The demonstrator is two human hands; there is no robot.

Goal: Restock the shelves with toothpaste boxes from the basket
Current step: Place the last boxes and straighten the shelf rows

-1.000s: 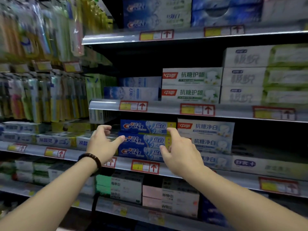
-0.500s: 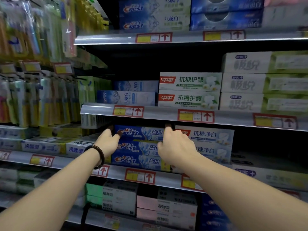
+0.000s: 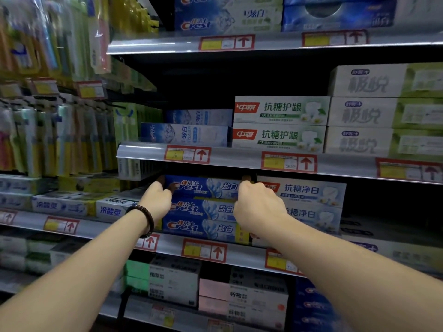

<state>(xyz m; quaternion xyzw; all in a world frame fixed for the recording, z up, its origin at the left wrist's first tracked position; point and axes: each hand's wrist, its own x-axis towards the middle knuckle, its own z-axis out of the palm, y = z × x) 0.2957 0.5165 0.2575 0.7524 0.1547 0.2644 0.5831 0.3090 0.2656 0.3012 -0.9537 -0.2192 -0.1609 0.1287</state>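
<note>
1. Shelf (image 3: pixel 244 257) carries the three-high Crest stack (image 3: pixel 203 227); basket unseen
2. Top Crest box (image 3: pixel 211 188) lies on that stack
3. Left hand (image 3: pixel 155 202) and right hand (image 3: pixel 259 207), open a second ago, now curl fingers (image 3: pixel 160 180) round its ends, probably seating it

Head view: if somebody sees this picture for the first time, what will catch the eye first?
Two bare arms reach in from below, and the left grip and right grip hold the ends of the top Crest box, on a stack of three at centre. Red price tags with arrows line the shelf rails, and a dark bracelet circles the left wrist.
</note>
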